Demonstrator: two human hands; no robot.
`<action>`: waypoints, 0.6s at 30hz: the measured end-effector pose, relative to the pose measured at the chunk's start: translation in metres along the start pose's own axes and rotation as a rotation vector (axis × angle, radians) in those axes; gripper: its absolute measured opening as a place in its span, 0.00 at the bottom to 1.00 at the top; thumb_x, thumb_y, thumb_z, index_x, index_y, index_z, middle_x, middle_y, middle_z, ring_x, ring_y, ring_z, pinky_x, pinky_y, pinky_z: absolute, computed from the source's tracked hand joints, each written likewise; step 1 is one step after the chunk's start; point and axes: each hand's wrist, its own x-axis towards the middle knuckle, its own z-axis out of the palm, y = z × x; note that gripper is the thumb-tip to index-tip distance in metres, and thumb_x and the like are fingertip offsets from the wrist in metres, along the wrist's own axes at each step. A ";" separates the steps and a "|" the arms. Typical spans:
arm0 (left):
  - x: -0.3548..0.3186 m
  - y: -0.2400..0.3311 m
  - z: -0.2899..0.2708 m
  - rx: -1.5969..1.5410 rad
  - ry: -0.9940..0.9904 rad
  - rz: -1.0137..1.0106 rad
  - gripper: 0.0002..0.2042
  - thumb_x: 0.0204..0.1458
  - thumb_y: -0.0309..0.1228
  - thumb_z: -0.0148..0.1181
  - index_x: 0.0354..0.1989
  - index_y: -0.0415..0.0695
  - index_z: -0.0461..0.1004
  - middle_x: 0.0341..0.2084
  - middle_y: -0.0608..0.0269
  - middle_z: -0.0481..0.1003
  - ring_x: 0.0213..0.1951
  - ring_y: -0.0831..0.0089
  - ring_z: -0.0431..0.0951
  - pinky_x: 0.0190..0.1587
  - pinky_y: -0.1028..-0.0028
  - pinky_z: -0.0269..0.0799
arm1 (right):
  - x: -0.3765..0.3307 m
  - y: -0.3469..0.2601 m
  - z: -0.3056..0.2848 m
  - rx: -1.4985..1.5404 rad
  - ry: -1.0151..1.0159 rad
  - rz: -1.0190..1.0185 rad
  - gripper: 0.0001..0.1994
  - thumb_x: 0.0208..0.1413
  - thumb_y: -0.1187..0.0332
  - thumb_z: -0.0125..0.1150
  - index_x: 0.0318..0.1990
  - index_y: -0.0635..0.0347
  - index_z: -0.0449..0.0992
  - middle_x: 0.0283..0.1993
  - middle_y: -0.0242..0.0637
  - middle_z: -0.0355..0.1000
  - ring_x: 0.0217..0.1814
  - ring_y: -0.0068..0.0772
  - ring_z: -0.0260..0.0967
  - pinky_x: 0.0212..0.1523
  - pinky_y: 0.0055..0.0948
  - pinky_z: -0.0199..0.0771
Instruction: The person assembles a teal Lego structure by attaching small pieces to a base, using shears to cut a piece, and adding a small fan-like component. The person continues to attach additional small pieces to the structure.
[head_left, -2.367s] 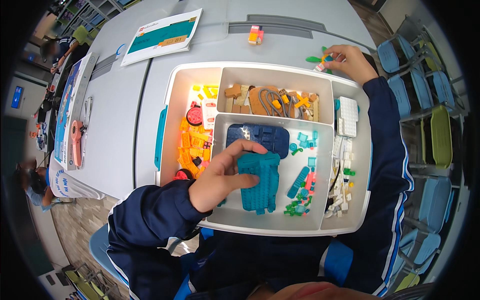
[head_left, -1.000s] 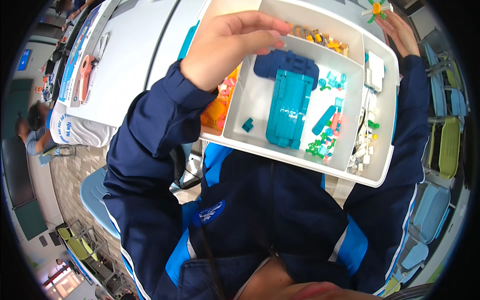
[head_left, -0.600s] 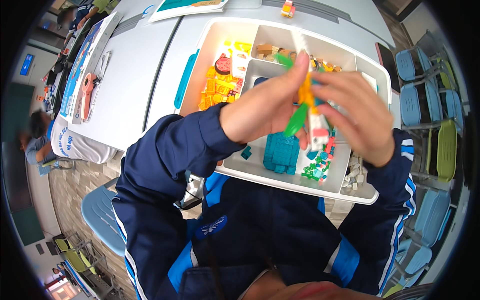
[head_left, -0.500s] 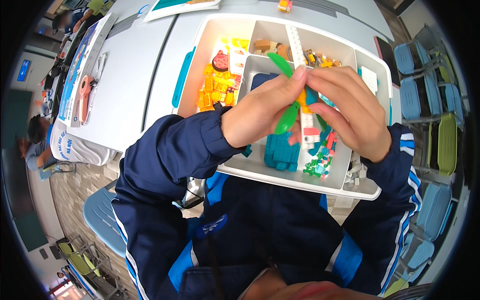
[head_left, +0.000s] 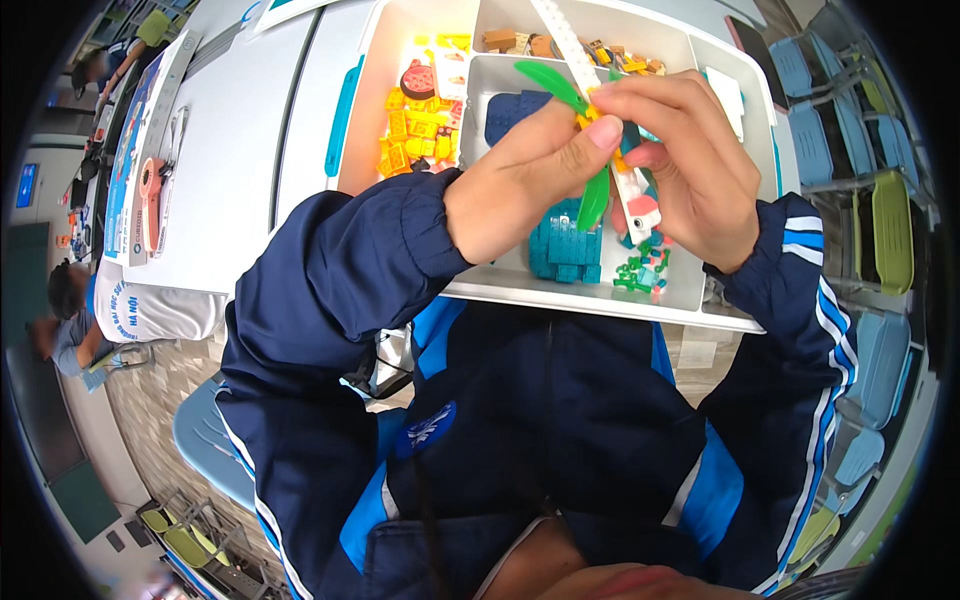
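Both hands hold one toy brick model over a divided tray. The model is a long white studded beam with green blades and yellow pieces at its middle. A pink piece and an eye-like dot show at its near end. My left hand pinches the middle of the model with its thumb, and its other fingers are hidden behind. My right hand grips the same middle from the right, fingertips and thumb on the pieces. Beneath, the tray holds teal bricks and small green pieces.
The white sorting tray has yellow bricks, a red wheel-like piece, brown bricks and a dark blue piece. Left on the table lies a box with a pink tool. Blue chairs stand at the right.
The model has tilted, its far end swinging left and its near end right. Both hands stay on it. The tray and table appear higher and slightly left in view.
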 end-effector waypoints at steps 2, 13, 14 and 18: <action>-0.001 0.002 0.002 -0.024 0.032 -0.026 0.20 0.68 0.46 0.48 0.49 0.37 0.68 0.30 0.73 0.63 0.34 0.85 0.60 0.37 0.81 0.60 | -0.003 -0.004 0.003 0.025 0.004 0.023 0.27 0.36 0.92 0.62 0.50 0.68 0.76 0.46 0.45 0.71 0.45 0.44 0.70 0.39 0.33 0.75; 0.007 0.004 -0.001 -0.069 0.081 0.348 0.20 0.60 0.24 0.61 0.59 0.34 0.66 0.46 0.58 0.77 0.48 0.75 0.78 0.51 0.74 0.74 | -0.007 0.015 -0.027 0.366 -0.059 0.305 0.18 0.48 0.83 0.66 0.50 0.68 0.76 0.53 0.47 0.72 0.56 0.39 0.70 0.59 0.33 0.67; 0.008 0.005 0.000 0.024 0.118 0.398 0.21 0.58 0.22 0.62 0.59 0.33 0.66 0.45 0.57 0.78 0.48 0.74 0.79 0.50 0.74 0.75 | -0.008 0.015 -0.025 0.409 -0.078 0.327 0.17 0.49 0.83 0.66 0.49 0.68 0.77 0.53 0.45 0.73 0.56 0.38 0.71 0.58 0.33 0.68; 0.007 0.000 -0.007 0.310 0.241 0.408 0.26 0.53 0.18 0.66 0.61 0.32 0.65 0.43 0.54 0.79 0.42 0.72 0.83 0.46 0.74 0.78 | -0.003 0.008 -0.022 0.174 -0.052 0.191 0.16 0.48 0.82 0.68 0.46 0.67 0.78 0.49 0.43 0.75 0.52 0.37 0.74 0.55 0.30 0.71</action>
